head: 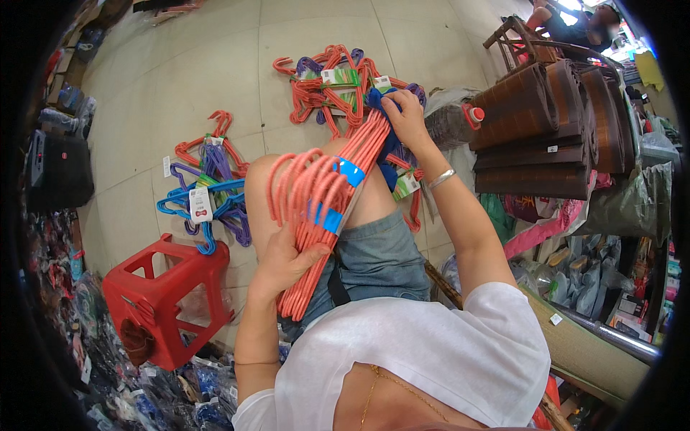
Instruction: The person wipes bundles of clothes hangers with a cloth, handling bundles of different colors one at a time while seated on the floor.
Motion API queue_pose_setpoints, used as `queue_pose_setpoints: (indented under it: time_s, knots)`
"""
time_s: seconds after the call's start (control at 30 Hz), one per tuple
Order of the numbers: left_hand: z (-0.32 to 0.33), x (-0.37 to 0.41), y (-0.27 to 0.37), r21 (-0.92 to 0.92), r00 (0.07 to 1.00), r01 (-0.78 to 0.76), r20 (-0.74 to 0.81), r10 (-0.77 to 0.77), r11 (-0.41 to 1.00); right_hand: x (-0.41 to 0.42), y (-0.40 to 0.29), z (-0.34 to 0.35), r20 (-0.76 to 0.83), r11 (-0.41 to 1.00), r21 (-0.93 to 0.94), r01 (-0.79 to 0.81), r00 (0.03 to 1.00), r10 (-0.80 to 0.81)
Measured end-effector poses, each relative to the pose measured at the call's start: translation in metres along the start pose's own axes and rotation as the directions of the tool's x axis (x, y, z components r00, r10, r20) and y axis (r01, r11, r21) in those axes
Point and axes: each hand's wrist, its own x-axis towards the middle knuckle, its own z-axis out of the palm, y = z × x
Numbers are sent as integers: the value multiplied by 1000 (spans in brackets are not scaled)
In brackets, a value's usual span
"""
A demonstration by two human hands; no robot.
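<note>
A bundle of coral-coloured clothes hangers (303, 291) lies slantwise across my lap, its hooks bunched on the left side. Near the hooks, a card with bright blue parts (350, 171) sits against the bundle. My left hand (285, 264) grips the near end, thumb across the hanger arms. At the far end, my right hand (405, 116) pinches a dark blue cloth (384, 99) against the hangers; part of the cloth hangs down behind them. Beyond my knees, more coral and purple hangers (329, 99) with green-and-white labels are piled on the tiled floor.
Blue hangers (226, 186) and purple hangers (215, 157) lie left of my knees, near a red plastic stool (161, 301) with scissors (139, 306) on it. Right stand a large bottle (450, 126) and folded brown mats (517, 108). Someone (577, 27) sits at upper right.
</note>
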Motion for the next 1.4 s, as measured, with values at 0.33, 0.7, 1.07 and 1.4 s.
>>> queue_pose_setpoints:
  time_s: [0.33,0.7,1.07,1.4]
  knots:
    - [1,-6,-6,128,993,-69,105,56,989,-35,-112,-35,270,898,428,104,933,-237]
    - [6,11,33,-111,994,10,107,1,994,2,-23,-12,116,978,116,-172,980,158]
    - [7,5,19,-103,980,41,196,-20,994,-9,-56,-20,214,980,81,183,957,-196]
    - [13,-1,13,-127,985,83,160,-62,988,17,5,2,285,882,56,-469,854,436]
